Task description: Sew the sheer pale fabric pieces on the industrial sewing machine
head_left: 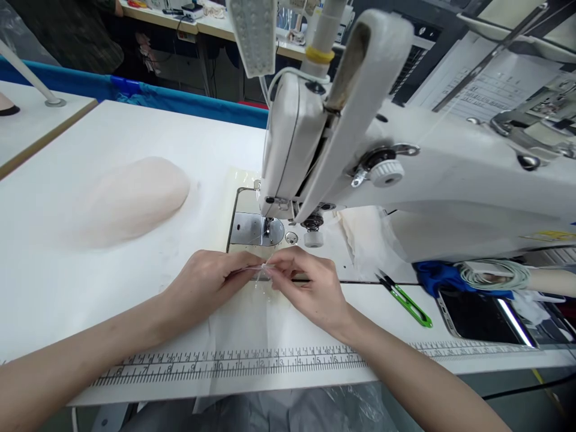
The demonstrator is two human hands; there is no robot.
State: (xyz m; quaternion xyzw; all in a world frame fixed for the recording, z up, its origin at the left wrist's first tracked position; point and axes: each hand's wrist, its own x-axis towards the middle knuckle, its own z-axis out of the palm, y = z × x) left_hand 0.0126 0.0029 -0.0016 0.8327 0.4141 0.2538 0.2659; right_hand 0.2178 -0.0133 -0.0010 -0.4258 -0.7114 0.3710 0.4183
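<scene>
My left hand [204, 282] and my right hand [315, 291] meet in front of the needle plate [247, 229] of a white sewing machine [294, 144]. Both have thumb and forefinger pinched together on a thin, translucent whitish strip [263, 267]. Its exact kind is too small to make out, and the fingertips hide part of it. On the table to the left lies a rounded pale pink pad [144, 195], blurred at its left side. Green-handled thread snips [409, 305] lie right of my right hand, blades toward the machine.
A printed ruler [270, 362] runs along the table's front edge. At right are a phone [483, 318], blue cloth [429, 276] and a coiled pale cord [495, 274]. Whitish fabric [366, 237] lies under the machine arm. Beyond the blue-edged table is another person [67, 36].
</scene>
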